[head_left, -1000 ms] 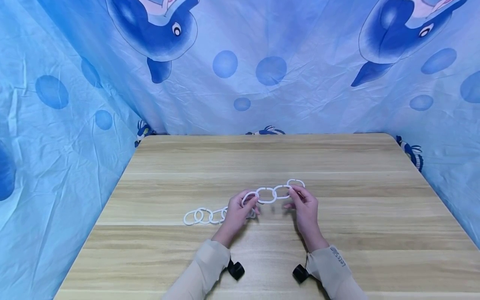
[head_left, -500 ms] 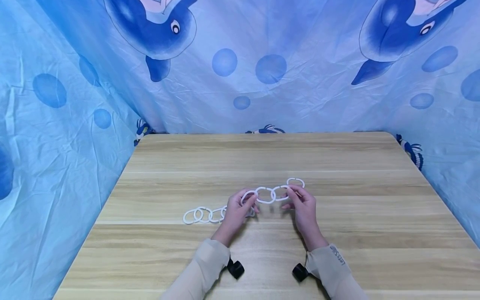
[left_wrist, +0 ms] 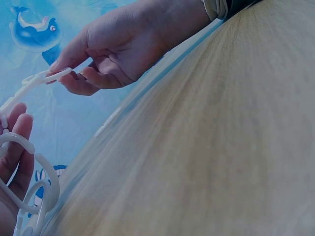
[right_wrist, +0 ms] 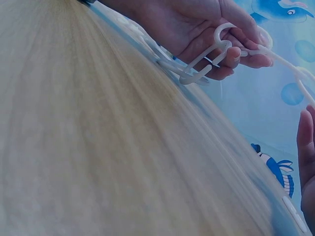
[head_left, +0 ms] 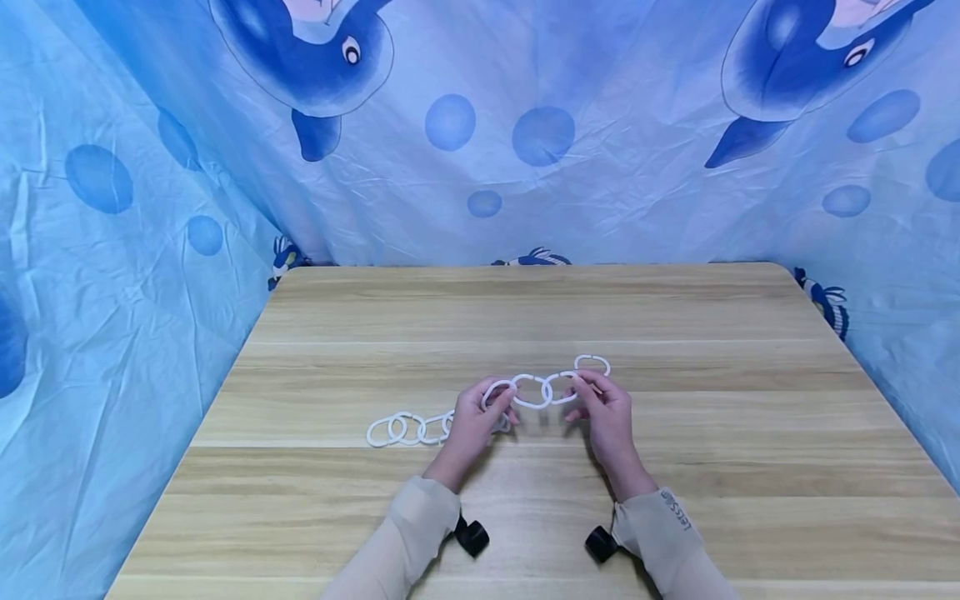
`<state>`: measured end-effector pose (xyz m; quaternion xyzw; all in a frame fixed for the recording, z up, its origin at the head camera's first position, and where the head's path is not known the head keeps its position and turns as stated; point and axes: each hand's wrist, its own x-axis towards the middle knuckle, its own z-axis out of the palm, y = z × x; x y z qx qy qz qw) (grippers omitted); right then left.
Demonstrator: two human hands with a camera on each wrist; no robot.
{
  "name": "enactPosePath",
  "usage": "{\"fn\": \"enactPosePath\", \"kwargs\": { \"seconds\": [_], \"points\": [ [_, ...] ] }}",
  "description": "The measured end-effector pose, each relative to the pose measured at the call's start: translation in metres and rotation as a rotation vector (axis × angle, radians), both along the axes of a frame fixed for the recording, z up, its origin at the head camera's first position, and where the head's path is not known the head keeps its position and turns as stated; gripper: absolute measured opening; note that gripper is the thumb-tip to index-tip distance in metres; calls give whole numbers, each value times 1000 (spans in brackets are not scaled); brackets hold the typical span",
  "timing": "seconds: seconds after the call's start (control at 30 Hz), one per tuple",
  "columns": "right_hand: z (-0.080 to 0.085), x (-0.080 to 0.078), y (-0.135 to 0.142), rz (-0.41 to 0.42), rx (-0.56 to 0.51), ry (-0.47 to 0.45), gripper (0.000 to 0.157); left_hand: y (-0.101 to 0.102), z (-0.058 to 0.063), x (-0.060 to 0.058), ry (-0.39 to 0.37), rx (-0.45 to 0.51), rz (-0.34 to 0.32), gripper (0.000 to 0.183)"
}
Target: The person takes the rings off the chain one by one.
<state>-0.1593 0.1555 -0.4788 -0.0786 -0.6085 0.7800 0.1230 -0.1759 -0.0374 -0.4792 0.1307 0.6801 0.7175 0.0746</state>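
My left hand point(head_left: 471, 423) pinches a white plastic chain link point(head_left: 497, 383) between thumb and fingers. That link joins a middle link point(head_left: 534, 407), which hooks into another link point(head_left: 548, 389) pinched by my right hand point(head_left: 611, 417). This stretch of chain is held above the table, spanning the gap between both hands. From the left hand, more linked white links point(right_wrist: 187, 78) hang down in the right wrist view. The chain's other end point(head_left: 377, 445) lies on the table to the left, partly hidden behind the left hand and wrist.
One separate C-shaped link point(head_left: 592, 357) with a gap lies just beyond the right hand. The wooden table point(head_left: 480, 317) runs back to a blue dolphin-print curtain point(head_left: 420, 208). A black camera point(head_left: 472, 538) is strapped at each wrist.
Both hands keep their pinch on the links. The right hand has shifted slightly left, bringing its link a little nearer the left hand; the last half second shows almost no motion.
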Motion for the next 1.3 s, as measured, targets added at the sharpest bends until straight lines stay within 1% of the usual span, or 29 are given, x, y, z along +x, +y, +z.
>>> {"fn": "enactPosePath", "kwargs": {
  "seconds": [0.07, 0.13, 0.43, 0.6, 0.7, 0.77, 0.93, 0.97, 1.0, 1.2, 1.3],
  "points": [
    [0, 0, 0, 8, 4, -2, 16, 0, 0, 0, 1, 0, 0, 29],
    [0, 0, 0, 14, 9, -3, 20, 0, 1, 1, -2, 3, -2, 28],
    [-1, 1, 0, 29, 19, 11, 12, -1, 0, 0, -5, 17, -30, 29],
    [-2, 0, 0, 46, 27, 8, 17, -1, 0, 0, 0, 17, -41, 28],
    [-1, 0, 0, 55, 37, -11, 21, 0, 0, 0, -4, 16, -40, 28],
    [-1, 1, 0, 59, 45, -21, 16, 0, -1, 0, -8, 11, -38, 28],
    [0, 0, 0, 69, 66, -40, 17, -1, 0, 1, -38, -3, -47, 28],
    [-1, 0, 1, 71, 70, -43, 21, -1, 1, 1, -46, -6, -50, 28],
    [-1, 0, 1, 72, 72, -47, 22, -1, 1, 1, -53, -10, -53, 28],
    [-2, 0, 1, 82, 88, -67, 8, -2, 1, 1, -57, -29, -59, 29],
    [-2, 0, 1, 89, 102, -74, 9, -1, 1, 1, -52, -31, -58, 29]
  ]
}}
